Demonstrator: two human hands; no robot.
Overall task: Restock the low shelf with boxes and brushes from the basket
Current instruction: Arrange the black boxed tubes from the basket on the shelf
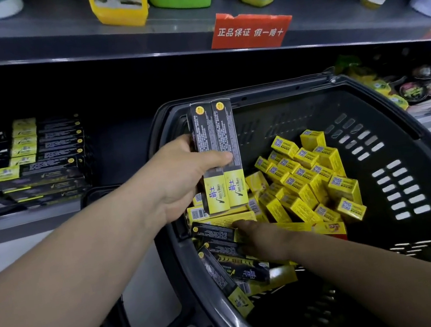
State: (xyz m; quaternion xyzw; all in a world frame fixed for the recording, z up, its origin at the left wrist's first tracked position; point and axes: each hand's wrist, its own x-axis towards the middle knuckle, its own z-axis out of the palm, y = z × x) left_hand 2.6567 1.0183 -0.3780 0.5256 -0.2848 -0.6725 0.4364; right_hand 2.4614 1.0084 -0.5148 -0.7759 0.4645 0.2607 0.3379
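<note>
A: Boxes, two, side by side in the left hand. Why upright?
B: Thumb and fingers clamp them together, ends squared. I'd guess that's so they slide straight onto the stack on the low shelf, nine o'clock of the basket.
A: And the right hand?
B: Down on loose boxes at the basket's seven o'clock. Fingers are hidden, so I cannot tell if it grips. Probably gathering more for one trip.
</note>
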